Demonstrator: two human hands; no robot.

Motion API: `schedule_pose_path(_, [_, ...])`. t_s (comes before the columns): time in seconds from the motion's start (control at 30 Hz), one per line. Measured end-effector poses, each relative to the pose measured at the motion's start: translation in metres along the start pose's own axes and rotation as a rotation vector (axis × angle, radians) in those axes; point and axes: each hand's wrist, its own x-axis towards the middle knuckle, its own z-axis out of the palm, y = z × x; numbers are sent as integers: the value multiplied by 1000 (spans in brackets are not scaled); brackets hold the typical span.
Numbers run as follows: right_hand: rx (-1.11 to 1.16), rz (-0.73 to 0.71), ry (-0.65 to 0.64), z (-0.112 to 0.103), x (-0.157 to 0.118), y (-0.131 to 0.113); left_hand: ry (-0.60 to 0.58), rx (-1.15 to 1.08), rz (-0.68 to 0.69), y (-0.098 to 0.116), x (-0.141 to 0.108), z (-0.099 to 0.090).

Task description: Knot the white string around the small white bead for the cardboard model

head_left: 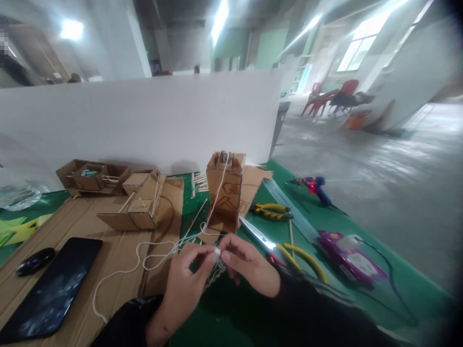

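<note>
While the white string (152, 255) already runs up over the top of the upright cardboard tower (224, 190), its near end is only pinched between the fingers of the left hand (188, 279) and right hand (246, 265), so the tying looks unfinished. From the fingertips the string's taut stretch slants up and away to the tower, with slack trailing left over the cardboard sheet (90, 226) on the counter (325, 221).

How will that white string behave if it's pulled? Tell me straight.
The white string probably stays floppy: it lies in loose loops on the cardboard sheet. It looks light and thin, pinched between the left hand and right hand. It runs up over the cardboard tower, so a hard tug might tip that.
</note>
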Motion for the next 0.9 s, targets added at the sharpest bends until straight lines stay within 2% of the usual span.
schedule_pose_path(0.1, [-235, -193, 130, 3, -4, -4, -32, -215, -226, -3, 4, 2])
schedule_pose_path(0.2, [-467, -339, 151, 4, -5, -9, -71, -317, -293, -6, 5, 5])
schedule_pose_path(0.3, [-496, -377, 144, 2, -3, -10, -94, -366, -327, -7, 5, 6])
schedule_pose_path(0.53, [-224, -276, 233, 0, -1, -4, -165, -516, -344, -9, 4, 6])
schedule_pose_path(0.7, [47, -182, 212, 3, 2, 3, -188, -497, -303, -5, 1, 7])
schedule_pose_path(0.77, [141, -164, 192, 4, 4, 5, -204, -478, -259, -1, -1, 7])
schedule_pose_path(0.9, [258, -110, 190, 6, 5, 7, -232, -459, -89, 10, -4, 6])
